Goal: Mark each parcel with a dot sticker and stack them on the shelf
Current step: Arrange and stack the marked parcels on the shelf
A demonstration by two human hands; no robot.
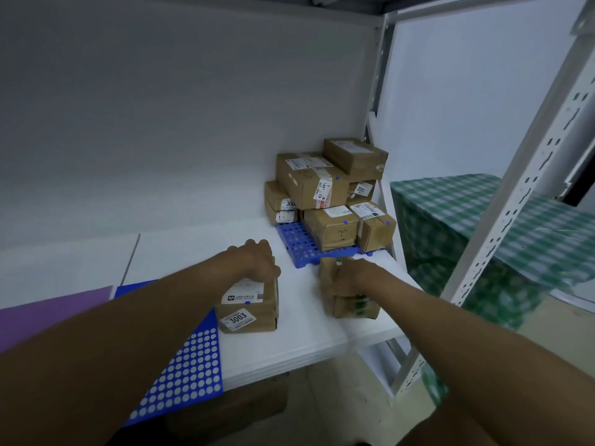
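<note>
While both bare forearms reach forward over the white shelf board (299, 346), the left hand (257, 262) lies knuckles-up on top of a brown cardboard parcel (249, 309), its fingers curled down over the far edge so that its grip holds that parcel. This parcel sits flat on the shelf board, bears a white shipping label on top with a blue dot sticker (247, 302) at the label's near edge, and shows a tag reading 3003 on its near face. Close to its right, the right hand (349, 280) wraps round a second brown parcel (349, 305), fingers closed over its top; this one looks blurred, and whether its base touches the board cannot be told. Behind the hands a blue perforated plastic pallet (301, 244) lies on the board and carries a stack of parcels (331, 191) in several layers, pushed into the back right corner; several of them show small blue dots. Under the left forearm lies a blue sticker sheet (193, 371) with rows of pale round gaps, its near edge overhanging the board, and a purple sheet (48, 310) lies to its left. White perforated uprights (502, 220) frame the rack, white walls stand behind it, and a green checked cloth (450, 220) covers something to the right.
</note>
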